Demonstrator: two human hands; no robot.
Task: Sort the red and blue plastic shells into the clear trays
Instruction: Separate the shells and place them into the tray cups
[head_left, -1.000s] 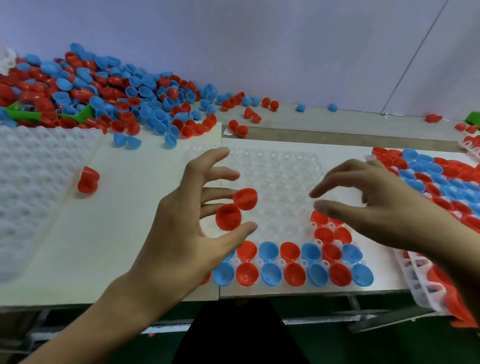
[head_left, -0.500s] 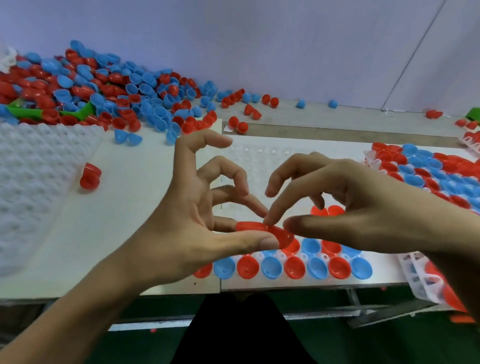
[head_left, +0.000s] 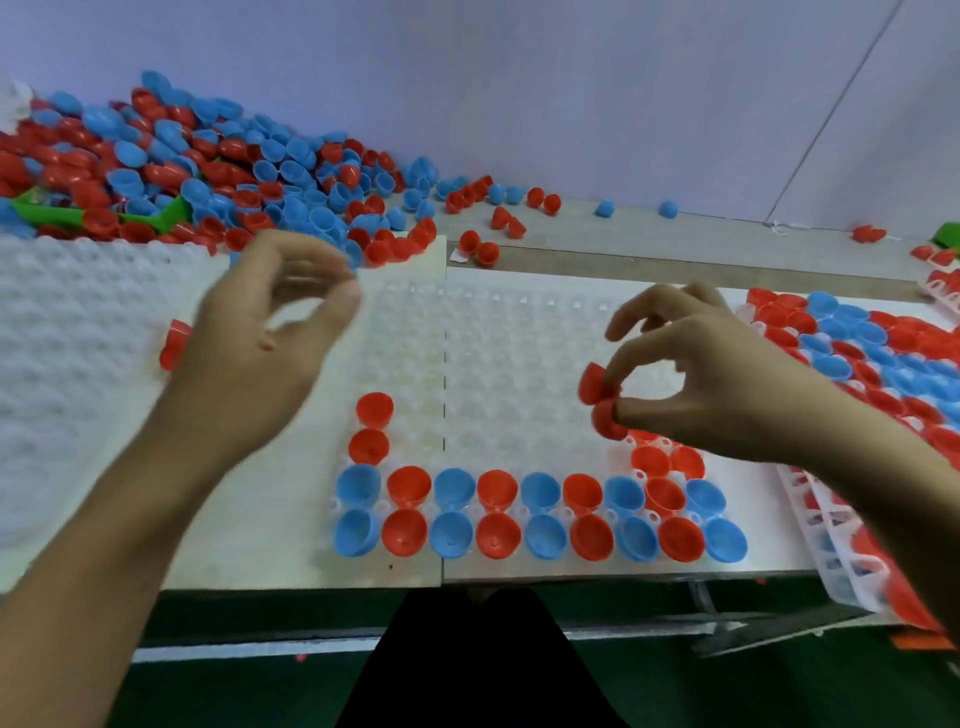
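My right hand (head_left: 727, 384) pinches two red shells (head_left: 597, 400) between thumb and forefinger, just above the right part of the clear tray (head_left: 519, 338). The tray's two front rows (head_left: 540, 514) hold alternating blue and red shells. Two more red shells (head_left: 371, 428) stand in its left column, and a few sit under my right hand. My left hand (head_left: 260, 353) hovers over the tray's back left corner, blurred, with its fingers loosely curled and nothing in them.
A big pile of red and blue shells (head_left: 208, 171) fills the back left, with a green scoop (head_left: 31, 213) in it. An unfilled white tray (head_left: 67, 338) lies at left, a red shell (head_left: 174, 345) beside it. A filled tray (head_left: 857, 338) lies at right.
The hands met over the tray and the red shells passed from my left hand to my right. My left hand then swung away to the back left with nothing in it.
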